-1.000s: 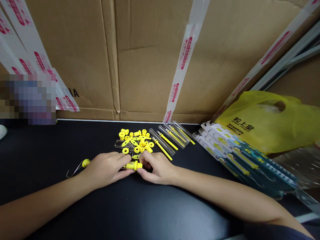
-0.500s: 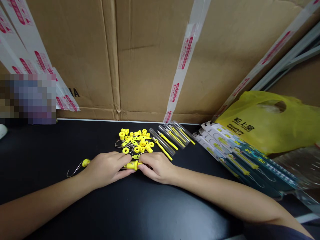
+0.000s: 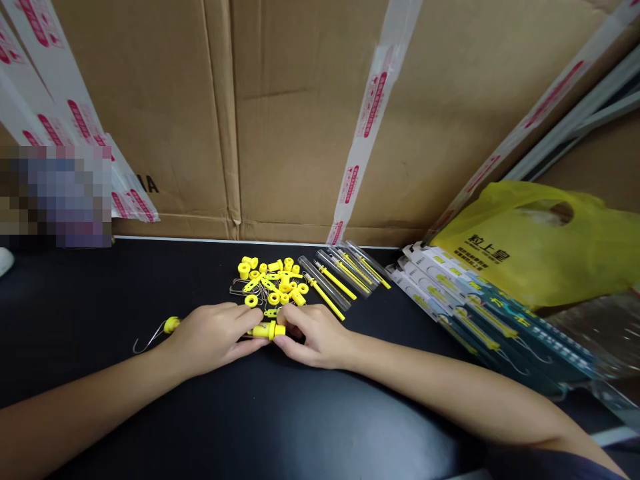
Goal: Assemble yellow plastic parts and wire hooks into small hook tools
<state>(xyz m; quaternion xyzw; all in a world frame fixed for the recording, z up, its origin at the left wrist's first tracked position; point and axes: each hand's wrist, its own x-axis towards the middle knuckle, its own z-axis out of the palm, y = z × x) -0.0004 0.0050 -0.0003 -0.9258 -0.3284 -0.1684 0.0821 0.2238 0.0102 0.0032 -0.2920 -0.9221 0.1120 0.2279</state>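
A spring scale with yellow end pieces (image 3: pixel 263 330) lies across my two hands. My left hand (image 3: pixel 213 337) is closed around its tube, and its metal hook (image 3: pixel 145 341) with a yellow collar sticks out past the wrist side. At the other end, the thumb and fingers of my right hand (image 3: pixel 315 333) pinch about the yellow end cap (image 3: pixel 280 331). Just beyond my hands is a loose pile of yellow plastic parts (image 3: pixel 273 283), some ring-shaped, mixed with wire hooks. To its right, several clear tubes (image 3: pixel 327 287) lie with yellow graduated rods (image 3: pixel 330 301).
Stacked printed boxes (image 3: pixel 480 320) picturing spring scales stand on the right, with a yellow plastic bag (image 3: pixel 540 247) over them. A large taped cardboard box (image 3: pixel 300 133) rises behind the black table (image 3: pixel 280 413). A blurred-out patch is at the left.
My right fingers have shifted slightly on the end cap, and more of the yellow cap now shows between them. My left hand keeps its hold on the spring scale.
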